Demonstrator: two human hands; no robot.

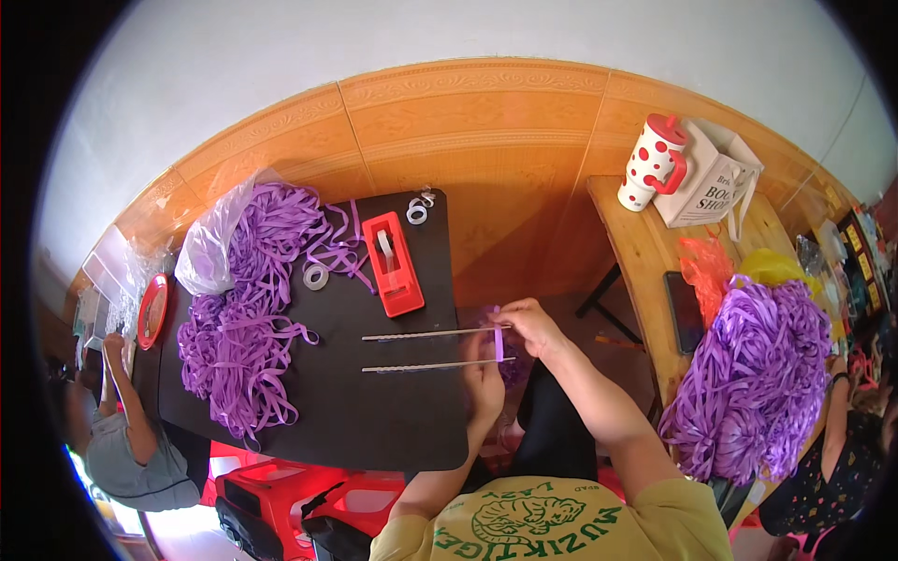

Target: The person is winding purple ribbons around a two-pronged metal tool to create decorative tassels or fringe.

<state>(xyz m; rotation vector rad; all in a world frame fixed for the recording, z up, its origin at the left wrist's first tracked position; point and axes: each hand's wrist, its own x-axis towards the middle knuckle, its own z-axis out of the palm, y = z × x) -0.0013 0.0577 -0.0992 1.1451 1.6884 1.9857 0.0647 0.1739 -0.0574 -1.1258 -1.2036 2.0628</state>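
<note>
Two thin metal rods (412, 367) lie side by side, reaching past the right edge of the black table (374, 421). A short purple ribbon (499, 344) spans their free ends. My right hand (531, 325) comes from the right with its fingers closed in a pinch on the ribbon, at the end of the farther rod. My left hand (484, 385) is at the nearer rod, just left of the ribbon. Its fingers reach up beneath the rods, partly covered and blurred, so what they grip cannot be made out. More purple ribbon hangs below the hands.
The black table carries a purple ribbon heap (248, 318), a plastic bag (206, 248), a red tape dispenser (393, 265) and tape rolls (316, 277). On the wooden table (645, 252) are a spotted tumbler (652, 164), tote bag (706, 178), phone (684, 311) and another ribbon pile (744, 383). People sit both sides.
</note>
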